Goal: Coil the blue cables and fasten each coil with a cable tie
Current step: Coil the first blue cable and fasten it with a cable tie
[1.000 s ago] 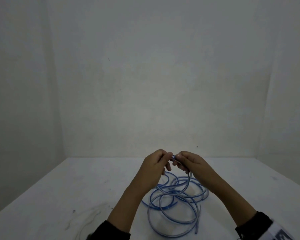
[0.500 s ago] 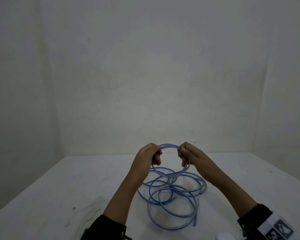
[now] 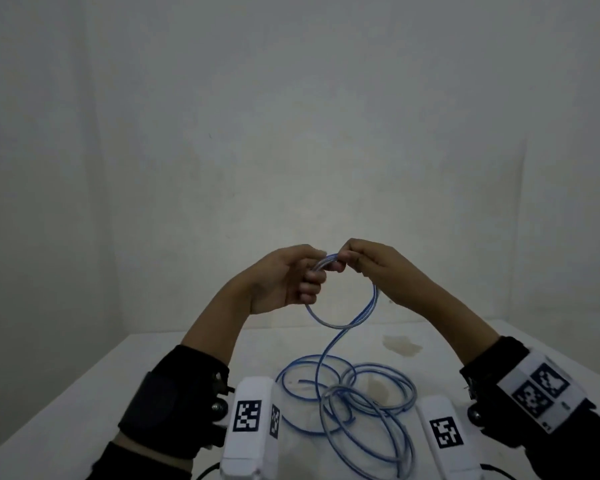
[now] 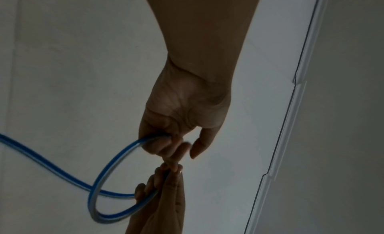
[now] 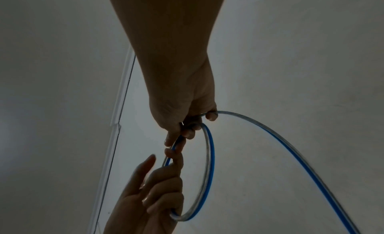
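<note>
A blue cable lies partly in loose loops on the white table, and one strand rises to my hands. Both hands are raised well above the table and almost touch. My left hand grips the top of a small hanging loop, fingers curled round it. My right hand pinches the same loop from the right. In the left wrist view the left hand holds the cable and meets the right hand. In the right wrist view the right hand holds the loop above the left hand. No cable tie shows.
Plain walls close the table in at the back and on both sides. A faint stain marks the table behind the cable pile. White wrist cameras with black markers sit at the bottom of the head view.
Both hands have lifted much higher above the table and closed together again. One loop now hangs between them, and a strand is pulled up from the pile.
</note>
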`<state>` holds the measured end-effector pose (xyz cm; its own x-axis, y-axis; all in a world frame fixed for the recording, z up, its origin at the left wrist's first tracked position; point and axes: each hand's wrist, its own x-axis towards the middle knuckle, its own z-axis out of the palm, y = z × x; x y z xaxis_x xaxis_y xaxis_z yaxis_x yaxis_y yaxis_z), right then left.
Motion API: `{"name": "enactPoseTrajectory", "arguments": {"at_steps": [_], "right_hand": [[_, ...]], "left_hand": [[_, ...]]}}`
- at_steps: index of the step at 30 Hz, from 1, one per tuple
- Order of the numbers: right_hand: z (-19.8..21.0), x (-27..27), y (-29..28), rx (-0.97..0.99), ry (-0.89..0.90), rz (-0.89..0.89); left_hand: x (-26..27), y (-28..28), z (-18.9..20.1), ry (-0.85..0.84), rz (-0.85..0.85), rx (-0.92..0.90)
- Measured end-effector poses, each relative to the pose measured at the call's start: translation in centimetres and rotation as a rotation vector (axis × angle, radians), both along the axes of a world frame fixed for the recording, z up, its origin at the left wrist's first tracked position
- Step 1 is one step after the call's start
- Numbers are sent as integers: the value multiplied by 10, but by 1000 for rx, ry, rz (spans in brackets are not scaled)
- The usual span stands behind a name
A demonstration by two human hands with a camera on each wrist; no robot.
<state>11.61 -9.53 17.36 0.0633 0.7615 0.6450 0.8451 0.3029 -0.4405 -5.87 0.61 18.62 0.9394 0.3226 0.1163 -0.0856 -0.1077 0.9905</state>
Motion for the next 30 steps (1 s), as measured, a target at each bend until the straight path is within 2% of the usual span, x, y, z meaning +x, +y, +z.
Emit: {"name": "enactPoseTrajectory", "arguments": {"at_steps": [4, 8, 9, 12, 13, 15, 18, 21, 26, 30], "right_hand": [[-13, 0, 1, -49, 158, 62], [-49, 18, 10, -166, 465, 196], [-61, 23, 12, -191, 466, 191], [-92, 33, 20, -260, 260, 61], [-99, 33, 24, -278, 243, 27], [-103, 31, 32, -245, 332, -17], [-87, 31, 42, -35, 469, -62], [-57, 33, 45, 170, 510, -65], [-5, 34, 43, 382, 338, -113], [7, 29, 35, 389, 213, -124]], "left_hand": [[1, 11, -5, -54, 123, 117], [-3, 21, -14, -155, 211, 157], [-4, 22, -16, -177, 230, 163], [-6, 23, -19, -206, 300, 191], [-8, 23, -20, -211, 307, 184], [-10, 25, -24, -195, 300, 168], [-18, 29, -30, -164, 290, 134], [-25, 33, -33, -250, 302, 60], [-33, 34, -18, -369, 340, 34], [-30, 30, -13, -421, 326, 22]]}}
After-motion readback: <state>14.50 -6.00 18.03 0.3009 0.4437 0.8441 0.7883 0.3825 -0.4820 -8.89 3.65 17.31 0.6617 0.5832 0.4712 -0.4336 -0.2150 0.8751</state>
